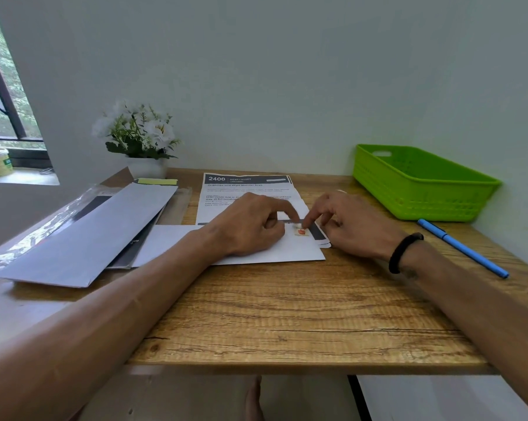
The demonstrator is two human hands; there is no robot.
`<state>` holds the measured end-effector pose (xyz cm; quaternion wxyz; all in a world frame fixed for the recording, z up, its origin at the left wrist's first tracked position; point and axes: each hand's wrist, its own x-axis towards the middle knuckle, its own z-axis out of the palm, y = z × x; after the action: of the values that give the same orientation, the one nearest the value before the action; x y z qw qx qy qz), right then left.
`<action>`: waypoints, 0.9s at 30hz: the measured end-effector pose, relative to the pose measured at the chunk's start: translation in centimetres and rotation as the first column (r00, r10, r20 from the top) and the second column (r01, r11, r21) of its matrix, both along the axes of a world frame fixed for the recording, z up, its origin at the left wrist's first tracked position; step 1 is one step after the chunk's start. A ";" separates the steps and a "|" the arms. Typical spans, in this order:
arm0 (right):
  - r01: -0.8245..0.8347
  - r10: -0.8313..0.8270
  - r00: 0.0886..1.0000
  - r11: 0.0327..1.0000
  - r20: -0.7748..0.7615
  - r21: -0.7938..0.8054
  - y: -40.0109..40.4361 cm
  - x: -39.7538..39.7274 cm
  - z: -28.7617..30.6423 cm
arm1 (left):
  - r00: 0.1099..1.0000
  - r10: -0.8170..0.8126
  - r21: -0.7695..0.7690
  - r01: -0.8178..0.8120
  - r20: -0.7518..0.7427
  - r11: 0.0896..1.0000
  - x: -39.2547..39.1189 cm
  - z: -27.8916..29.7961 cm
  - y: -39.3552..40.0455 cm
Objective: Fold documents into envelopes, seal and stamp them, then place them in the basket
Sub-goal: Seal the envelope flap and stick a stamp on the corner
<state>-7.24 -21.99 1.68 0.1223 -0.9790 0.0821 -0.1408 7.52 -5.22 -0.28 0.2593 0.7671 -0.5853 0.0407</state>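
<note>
Head view puts my right hand (352, 224) closest to the work: its index fingertip (307, 222) presses down on a small cream stamp with a red mark (300, 231), the other fingers loosely curled above the paper, holding nothing. My left hand (250, 226) rests on the white rectangular paper envelope (265, 249), fingers curled, thumb and index tips meeting just beside the stamp; whether they pinch its edge I cannot tell. The envelope lies flat on the wood-grain desk (287, 314), long axis running left to right, stamp at its far right corner. Under its far edge sits a printed white document headed 2400 (244, 189), long axis pointing away from me toward the wall. A black band (404, 252) circles my right wrist. To the right lies a blue pen (461, 247), angled diagonally, and beyond it the lime-green plastic basket (420, 183) at the far right corner. To the left, a larger white envelope (86, 238) rests on dark folders, with a white potted flower plant (139, 138) behind.
</note>
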 end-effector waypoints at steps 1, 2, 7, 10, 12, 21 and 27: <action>0.005 -0.005 1.000 1.000 -0.003 -0.014 0.0 0.0 0.0 | 1.000 0.000 0.007 0.000 0.016 1.000 0.1 0.0 -0.1; 0.009 -0.009 1.000 0.999 -0.009 -0.039 0.1 0.1 0.0 | 1.000 0.002 0.010 -0.002 0.026 1.000 0.1 0.0 -0.1; 0.033 -0.043 0.998 0.969 -0.035 -0.243 0.9 0.2 -0.3 | 0.995 0.047 -0.004 -0.047 0.092 0.999 0.0 -0.4 -0.5; 0.067 -0.081 0.996 0.941 -0.029 -0.332 1.3 0.3 -0.6 | 0.993 0.050 -0.003 -0.050 0.105 0.999 -0.2 -0.6 -0.5; 0.084 -0.091 0.996 0.940 -0.006 -0.331 1.2 0.3 -0.8 | 0.994 0.048 -0.003 -0.048 0.098 0.999 -0.3 -0.6 -0.4; 0.044 -0.027 0.997 0.974 0.078 -0.222 0.6 0.1 -1.6 | 0.996 0.041 -0.024 -0.039 0.077 0.999 -0.8 -0.2 -0.3; 0.090 -0.052 0.984 0.970 0.168 -0.225 0.6 0.1 -1.8 | 0.997 0.043 -0.017 -0.042 0.066 0.999 -0.9 -0.2 -0.2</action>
<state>-7.19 -21.36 -0.11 0.0084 -0.9684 0.0899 -0.2323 6.64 -5.38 -0.44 0.2447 0.7755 -0.5770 0.0763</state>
